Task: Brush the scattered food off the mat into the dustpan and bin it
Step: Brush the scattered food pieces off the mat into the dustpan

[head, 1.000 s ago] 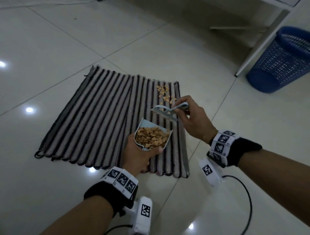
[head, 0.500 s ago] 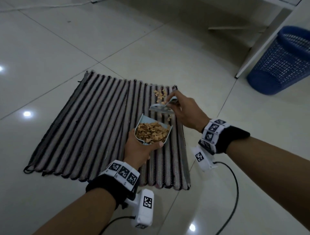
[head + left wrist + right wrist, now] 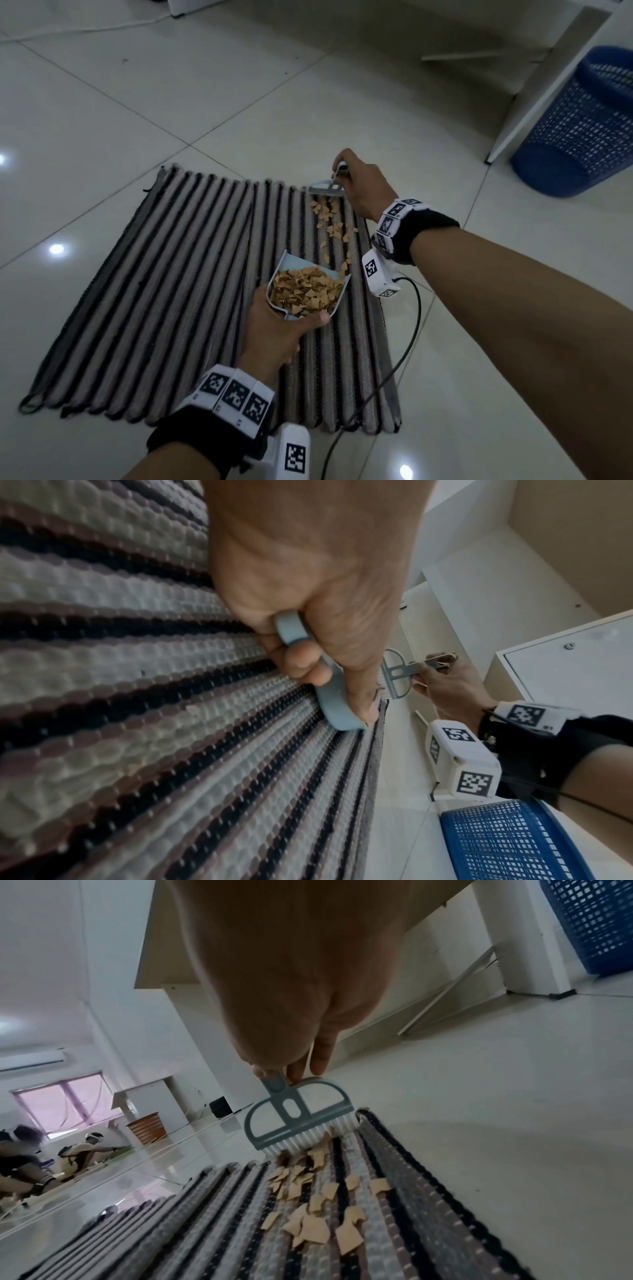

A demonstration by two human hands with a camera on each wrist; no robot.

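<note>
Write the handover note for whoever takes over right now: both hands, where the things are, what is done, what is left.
Left hand grips the dustpan by its handle; the pan is heaped with food pieces, mouth facing the far corner of the mat.
Right hand pinches the brush, bristles down at the mat's far right edge behind the loose pieces.
Done: most food is in the pan.
Left: sweep that trail into the pan, then tip it into the blue bin to the right.
</note>
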